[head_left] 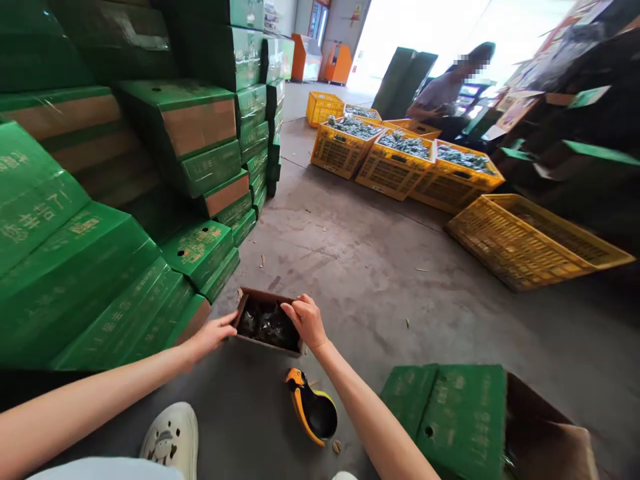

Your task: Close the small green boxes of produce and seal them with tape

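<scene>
Hands bracket a small open box (267, 325) on the floor: left hand (213, 335) steadies its near end, fingers loosely touching, while right hand (306, 321) pinches the rim. Tape dispenser (314, 415) lies close behind; green cartons (200, 250) crowd beside.

bare forearms, no sleeves, left hand (210, 335), right hand (307, 321), white clog (173, 437) with cartoon charm

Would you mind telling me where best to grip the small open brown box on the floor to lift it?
Probably by its two short end walls, from above: the brown box sits flat and open-topped, with the left hand and right hand already at opposite ends.
</scene>
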Action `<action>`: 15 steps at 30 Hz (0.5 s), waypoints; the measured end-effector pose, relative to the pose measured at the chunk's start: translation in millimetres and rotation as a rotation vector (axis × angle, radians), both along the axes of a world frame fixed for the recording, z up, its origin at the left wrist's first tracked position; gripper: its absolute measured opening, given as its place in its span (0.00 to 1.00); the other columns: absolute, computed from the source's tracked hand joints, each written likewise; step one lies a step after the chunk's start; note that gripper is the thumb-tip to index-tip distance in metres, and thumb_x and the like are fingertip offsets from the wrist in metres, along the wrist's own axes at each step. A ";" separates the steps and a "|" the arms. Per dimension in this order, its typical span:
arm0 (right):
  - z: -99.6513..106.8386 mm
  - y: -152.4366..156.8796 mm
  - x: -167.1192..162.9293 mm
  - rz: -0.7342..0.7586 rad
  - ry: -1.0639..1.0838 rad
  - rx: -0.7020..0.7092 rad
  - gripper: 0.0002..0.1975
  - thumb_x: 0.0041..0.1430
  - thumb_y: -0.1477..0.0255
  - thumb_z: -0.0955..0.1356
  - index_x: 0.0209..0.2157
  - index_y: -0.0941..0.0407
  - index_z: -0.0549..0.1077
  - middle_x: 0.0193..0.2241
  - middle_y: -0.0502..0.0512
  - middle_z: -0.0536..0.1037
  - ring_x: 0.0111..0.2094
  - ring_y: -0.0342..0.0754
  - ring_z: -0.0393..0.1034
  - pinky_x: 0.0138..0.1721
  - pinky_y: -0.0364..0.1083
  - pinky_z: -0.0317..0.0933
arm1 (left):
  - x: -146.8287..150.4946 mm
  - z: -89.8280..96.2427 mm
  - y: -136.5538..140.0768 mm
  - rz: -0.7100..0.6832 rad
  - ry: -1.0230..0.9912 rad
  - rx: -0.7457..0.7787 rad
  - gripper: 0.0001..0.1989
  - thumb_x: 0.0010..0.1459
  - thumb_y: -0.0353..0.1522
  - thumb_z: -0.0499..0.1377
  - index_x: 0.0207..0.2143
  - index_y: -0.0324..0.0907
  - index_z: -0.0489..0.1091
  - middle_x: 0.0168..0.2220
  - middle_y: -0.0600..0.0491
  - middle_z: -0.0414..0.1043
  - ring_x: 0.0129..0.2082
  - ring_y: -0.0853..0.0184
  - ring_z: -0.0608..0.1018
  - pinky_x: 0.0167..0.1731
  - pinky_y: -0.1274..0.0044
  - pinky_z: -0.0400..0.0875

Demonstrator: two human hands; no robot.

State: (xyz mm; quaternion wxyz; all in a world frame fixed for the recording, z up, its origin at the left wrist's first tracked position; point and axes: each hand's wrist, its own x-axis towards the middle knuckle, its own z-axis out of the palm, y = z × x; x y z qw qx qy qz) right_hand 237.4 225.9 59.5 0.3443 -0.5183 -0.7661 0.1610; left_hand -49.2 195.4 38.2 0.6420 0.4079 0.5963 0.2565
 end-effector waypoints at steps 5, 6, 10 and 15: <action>-14.2 -32.6 34.7 -0.175 0.018 -0.090 0.24 0.75 0.56 0.58 0.36 0.54 0.77 0.41 0.60 0.82 0.52 0.53 0.73 0.60 0.54 0.61 | 16.4 -17.3 2.1 -0.130 0.307 0.218 0.40 0.53 0.57 0.60 0.60 0.40 0.74 0.64 0.42 0.71 0.67 0.49 0.69 0.65 0.64 0.63; -14.2 -45.7 42.6 -0.241 0.049 -0.096 0.22 0.74 0.57 0.58 0.42 0.54 0.77 0.46 0.62 0.81 0.54 0.54 0.72 0.58 0.53 0.63 | 17.8 -14.6 7.9 -0.143 0.308 0.240 0.40 0.54 0.58 0.58 0.59 0.40 0.75 0.64 0.42 0.71 0.67 0.50 0.69 0.66 0.65 0.62; -26.7 -125.4 54.7 -0.362 -0.031 -0.340 0.23 0.73 0.59 0.57 0.48 0.56 0.77 0.47 0.65 0.81 0.50 0.56 0.75 0.53 0.54 0.67 | 23.7 -0.4 27.0 -0.163 0.306 0.317 0.41 0.51 0.59 0.60 0.57 0.40 0.76 0.65 0.41 0.69 0.70 0.48 0.65 0.70 0.62 0.55; -65.2 -217.8 35.6 -0.243 -0.496 -0.791 0.45 0.53 0.53 0.75 0.69 0.51 0.62 0.70 0.68 0.62 0.71 0.71 0.51 0.62 0.71 0.55 | 35.4 -5.4 17.8 -0.407 0.345 0.558 0.33 0.45 0.52 0.71 0.50 0.44 0.79 0.75 0.43 0.48 0.74 0.46 0.55 0.70 0.62 0.54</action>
